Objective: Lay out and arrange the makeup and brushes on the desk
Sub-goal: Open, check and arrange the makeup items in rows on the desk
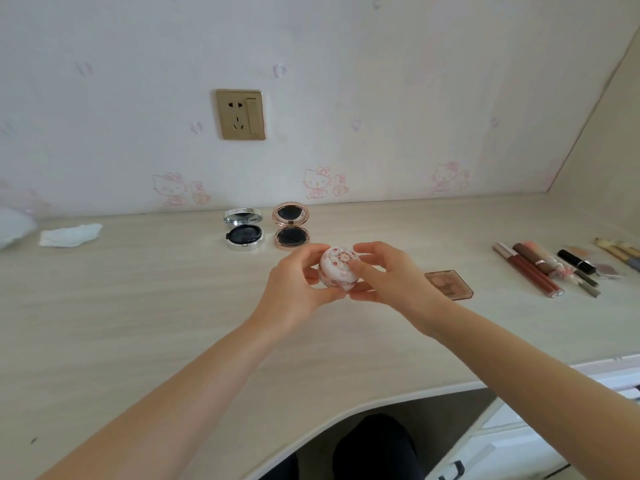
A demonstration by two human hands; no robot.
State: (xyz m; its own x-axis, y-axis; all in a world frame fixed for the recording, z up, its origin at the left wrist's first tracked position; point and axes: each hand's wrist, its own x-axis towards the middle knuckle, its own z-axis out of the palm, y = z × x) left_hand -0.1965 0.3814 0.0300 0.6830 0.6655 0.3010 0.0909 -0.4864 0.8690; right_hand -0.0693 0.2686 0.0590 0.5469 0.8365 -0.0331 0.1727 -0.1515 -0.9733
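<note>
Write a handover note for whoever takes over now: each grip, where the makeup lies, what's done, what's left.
Now: left grip and right grip both hold the floral case above the desk.
Done: silver compact and pink compact open, side by side by the wall; palette flat to the right; tubes and brushes in a row far right.
Left: set the floral case down.

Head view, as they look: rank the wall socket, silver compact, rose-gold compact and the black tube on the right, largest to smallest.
1. wall socket: largest.
2. silver compact and rose-gold compact, both open: they look alike, so not ranked against each other.
3. black tube: clearly smallest.
</note>
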